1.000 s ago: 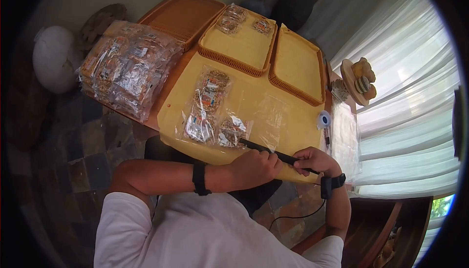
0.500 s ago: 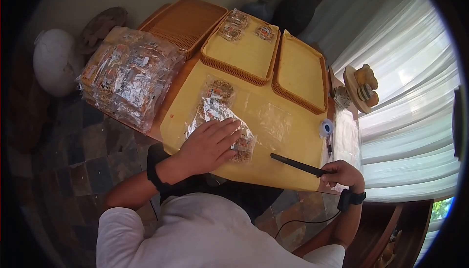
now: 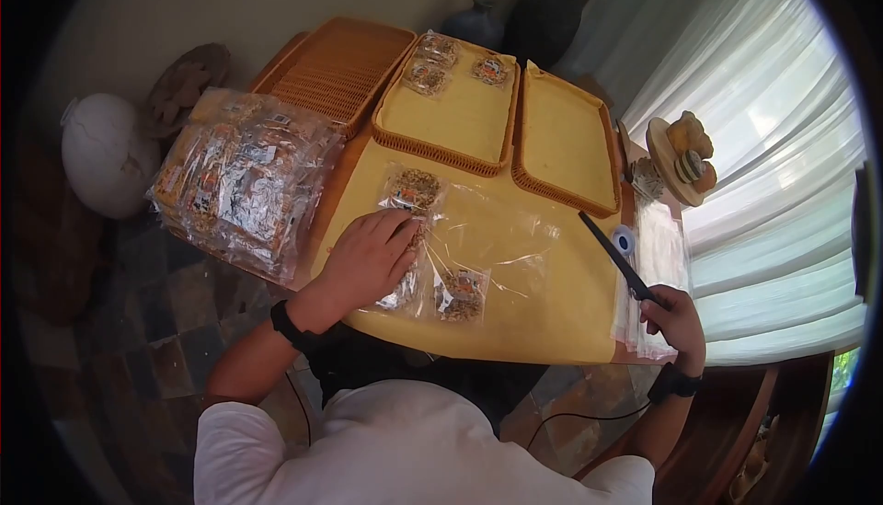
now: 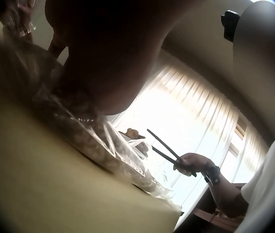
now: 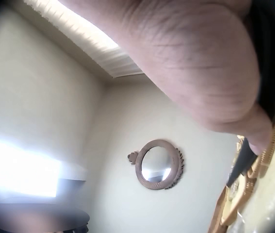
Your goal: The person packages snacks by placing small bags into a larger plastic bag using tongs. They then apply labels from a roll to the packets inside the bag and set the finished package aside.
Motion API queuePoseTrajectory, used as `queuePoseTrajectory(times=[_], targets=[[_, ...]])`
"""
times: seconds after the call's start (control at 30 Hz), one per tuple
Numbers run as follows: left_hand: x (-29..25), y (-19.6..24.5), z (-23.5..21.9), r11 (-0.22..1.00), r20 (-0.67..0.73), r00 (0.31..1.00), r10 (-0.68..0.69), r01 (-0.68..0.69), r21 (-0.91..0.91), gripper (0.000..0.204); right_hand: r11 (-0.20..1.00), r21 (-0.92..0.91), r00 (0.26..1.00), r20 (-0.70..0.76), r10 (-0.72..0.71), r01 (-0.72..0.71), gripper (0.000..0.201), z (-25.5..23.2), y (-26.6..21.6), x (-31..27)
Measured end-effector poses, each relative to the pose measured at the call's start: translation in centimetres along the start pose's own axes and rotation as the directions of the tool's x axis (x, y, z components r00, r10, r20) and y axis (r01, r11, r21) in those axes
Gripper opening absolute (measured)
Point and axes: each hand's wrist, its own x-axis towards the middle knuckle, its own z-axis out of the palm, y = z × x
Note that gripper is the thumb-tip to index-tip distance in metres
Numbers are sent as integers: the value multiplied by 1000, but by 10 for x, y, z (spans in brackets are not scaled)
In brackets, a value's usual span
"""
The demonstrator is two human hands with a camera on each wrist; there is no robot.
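My left hand (image 3: 372,257) rests palm down over the packets on the yellow table sheet, its fingers lying across the clear plastic. A packet (image 3: 414,189) of round, grainy snacks with an orange label shows beyond the fingers. Nearer the table edge, another packet (image 3: 462,295) lies beside the hand, with clear plastic film (image 3: 515,238) spreading to its right. At the table's right side my right hand (image 3: 676,321) grips one end of a long black tongs-shaped tool (image 3: 614,255). In the left wrist view, the tool's two arms (image 4: 164,145) stand apart in a V.
A tall pile of filled plastic packets (image 3: 244,183) stands on the left. Along the back are an uncovered wicker tray (image 3: 336,68), a lined tray (image 3: 451,123) with a few packets, and another lined tray (image 3: 566,151). A tape roll (image 3: 624,240) and clear bags (image 3: 658,238) lie right.
My left hand left the black tool and came down on the packets at left, then shifted slightly. My right hand moved right with the tool, which now points up and away from the packets.
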Motion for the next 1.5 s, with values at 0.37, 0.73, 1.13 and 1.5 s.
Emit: queuePoseTrajectory(times=[0.37,0.73,1.13,1.5], targets=[[2,1,-1,1000,81,997,3,-3,3,58,825,551,979,64,-191,125,26,125,72,27],[5,1,-5,998,167,984,-58,56,19,60,798,589,982,40,-184,125,30,131,70,28],[-13,-18,9,957,58,995,-82,95,-273,66,978,69,934,288,-211,199,34,108,-112,169],[-21,-25,21,962,12,999,-36,38,-271,67,988,-142,875,484,17,59,34,147,-242,344]])
